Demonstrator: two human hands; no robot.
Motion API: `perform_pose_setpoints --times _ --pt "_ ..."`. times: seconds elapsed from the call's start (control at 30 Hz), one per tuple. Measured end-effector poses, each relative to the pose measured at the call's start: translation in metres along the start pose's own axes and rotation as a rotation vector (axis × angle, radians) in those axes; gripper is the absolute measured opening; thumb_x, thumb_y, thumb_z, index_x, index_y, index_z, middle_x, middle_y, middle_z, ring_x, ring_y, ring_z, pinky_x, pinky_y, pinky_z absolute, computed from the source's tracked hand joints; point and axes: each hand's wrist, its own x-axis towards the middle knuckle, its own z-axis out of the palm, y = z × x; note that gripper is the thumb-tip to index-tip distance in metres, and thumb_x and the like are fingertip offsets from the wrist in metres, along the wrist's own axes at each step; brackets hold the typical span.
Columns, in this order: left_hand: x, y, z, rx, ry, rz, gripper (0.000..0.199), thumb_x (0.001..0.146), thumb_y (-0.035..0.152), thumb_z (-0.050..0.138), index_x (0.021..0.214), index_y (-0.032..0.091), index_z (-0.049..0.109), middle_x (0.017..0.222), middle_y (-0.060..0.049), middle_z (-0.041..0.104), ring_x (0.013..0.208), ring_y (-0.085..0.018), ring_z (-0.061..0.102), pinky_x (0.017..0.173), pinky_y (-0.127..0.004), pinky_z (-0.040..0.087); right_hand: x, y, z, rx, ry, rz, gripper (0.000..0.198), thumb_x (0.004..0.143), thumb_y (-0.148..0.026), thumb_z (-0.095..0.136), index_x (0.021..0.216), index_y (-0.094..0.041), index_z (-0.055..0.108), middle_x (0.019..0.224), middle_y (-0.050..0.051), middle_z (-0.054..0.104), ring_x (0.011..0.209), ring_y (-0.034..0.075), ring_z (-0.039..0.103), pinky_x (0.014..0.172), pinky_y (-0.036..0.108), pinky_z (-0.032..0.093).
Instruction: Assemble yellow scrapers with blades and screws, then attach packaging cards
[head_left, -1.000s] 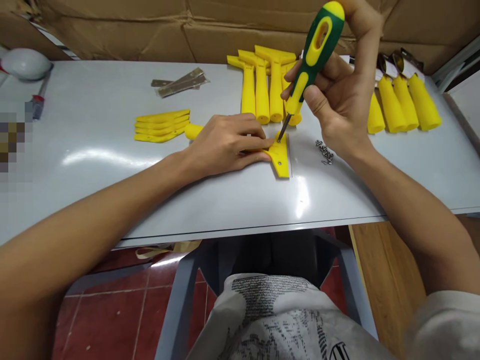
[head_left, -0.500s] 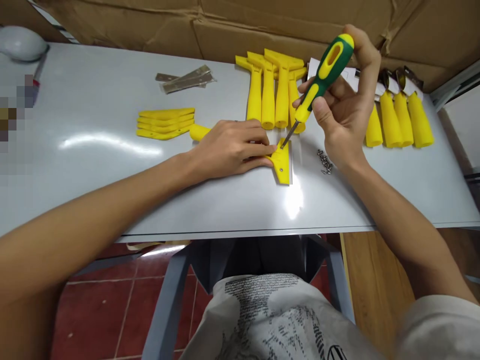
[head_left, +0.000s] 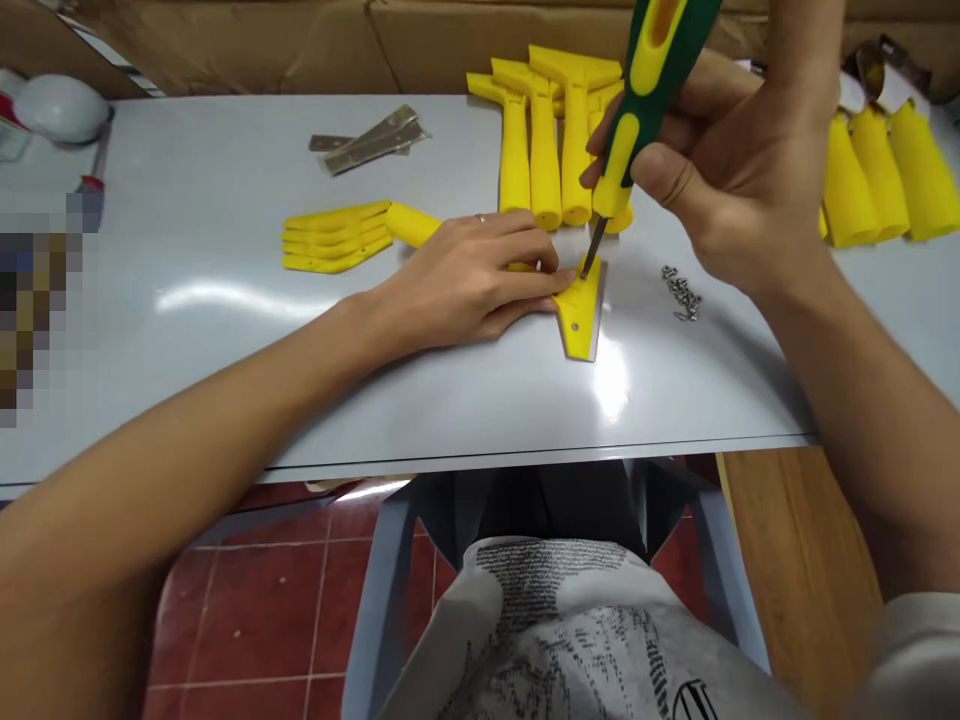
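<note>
A flat yellow plastic scraper head with a screw in its face (head_left: pixel 579 308) is pinned to the pale grey counter (head_left: pixel 225 300) by the left hand (head_left: pixel 469 280), whose fingers are pressed closed over its neck, the round handle projecting behind the hand. A green-and-yellow screwdriver (head_left: pixel 637 110) is gripped by the closed fingers of the right hand (head_left: pixel 739 185), its tip set on the head's far corner. The scraper is judged light, stiff and rather slippery, best held flat near the neck, well apart from the blade edge. A small heap of metal screws (head_left: pixel 681 292) lies near the right wrist; upright-stacked yellow scraper handles (head_left: pixel 544 140), thin yellow plastic plates (head_left: pixel 334 236) and steel blades (head_left: pixel 371 143) are spread beyond, none blocking the work.
</note>
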Motion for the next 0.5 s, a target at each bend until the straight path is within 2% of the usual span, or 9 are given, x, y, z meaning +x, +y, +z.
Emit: perform_pose_setpoints --times 0.07,0.13,0.2,0.27,0.33,0.43,0.5 --pt "0.001 0.002 -0.002 -0.030 -0.008 -0.024 0.040 0.116 0.056 0.054 0.130 0.033 0.083 0.111 -0.012 0.081 0.107 -0.031 0.077 0.082 -0.045 0.058 0.004 -0.003 0.002 -0.055 -0.029 -0.178 0.080 0.077 -0.079 0.090 0.142 -0.049 0.056 0.106 -0.013 0.076 0.099 0.013 0.080 0.077 0.026 0.068" --pt "0.003 0.004 -0.002 -0.026 -0.012 -0.032 0.040 0.115 0.057 0.054 0.129 0.033 0.084 0.110 -0.012 0.080 0.108 -0.032 0.077 0.083 -0.046 0.058 0.007 -0.010 0.005 -0.080 -0.045 -0.275 0.055 0.088 -0.064 0.089 0.131 -0.049 0.058 0.102 -0.016 0.078 0.091 0.009 0.078 0.071 0.021 0.066" --pt "0.004 0.004 -0.002 -0.017 -0.007 -0.034 0.041 0.116 0.058 0.053 0.126 0.033 0.085 0.108 -0.011 0.079 0.107 -0.031 0.077 0.082 -0.046 0.058 0.008 -0.018 0.006 -0.091 -0.044 -0.303 0.049 0.089 -0.061 0.090 0.126 -0.049 0.059 0.104 -0.019 0.078 0.092 0.006 0.077 0.074 0.018 0.066" --pt "0.004 0.005 0.000 -0.022 0.011 -0.045 0.042 0.116 0.058 0.053 0.122 0.033 0.085 0.106 -0.010 0.078 0.107 -0.031 0.077 0.082 -0.046 0.059 0.005 -0.023 0.007 -0.086 -0.021 -0.232 0.059 0.083 -0.070 0.092 0.127 -0.049 0.061 0.101 -0.018 0.076 0.101 0.007 0.080 0.076 0.014 0.065" --pt "0.004 0.005 0.003 -0.020 0.030 -0.059 0.041 0.115 0.058 0.054 0.120 0.032 0.086 0.105 -0.010 0.077 0.107 -0.031 0.076 0.081 -0.045 0.058 0.000 -0.028 0.008 -0.053 0.009 -0.083 0.073 0.077 -0.084 0.089 0.135 -0.049 0.062 0.108 -0.017 0.077 0.115 0.011 0.082 0.072 0.011 0.064" --pt "0.003 0.008 0.007 0.016 0.053 -0.087 0.039 0.115 0.055 0.056 0.124 0.031 0.085 0.104 -0.011 0.076 0.106 -0.032 0.075 0.078 -0.044 0.057 -0.012 -0.035 0.010 0.045 0.051 0.164 0.081 0.085 -0.091 0.075 0.154 -0.052 0.056 0.137 -0.015 0.076 0.138 0.018 0.078 0.068 0.008 0.064" --pt "0.002 0.012 0.008 0.064 0.062 -0.103 0.036 0.115 0.051 0.056 0.125 0.031 0.084 0.102 -0.010 0.076 0.104 -0.032 0.074 0.075 -0.044 0.055 -0.019 -0.039 0.013 0.100 0.067 0.236 0.085 0.090 -0.088 0.074 0.164 -0.055 0.048 0.145 -0.015 0.074 0.144 0.020 0.074 0.069 0.006 0.065"
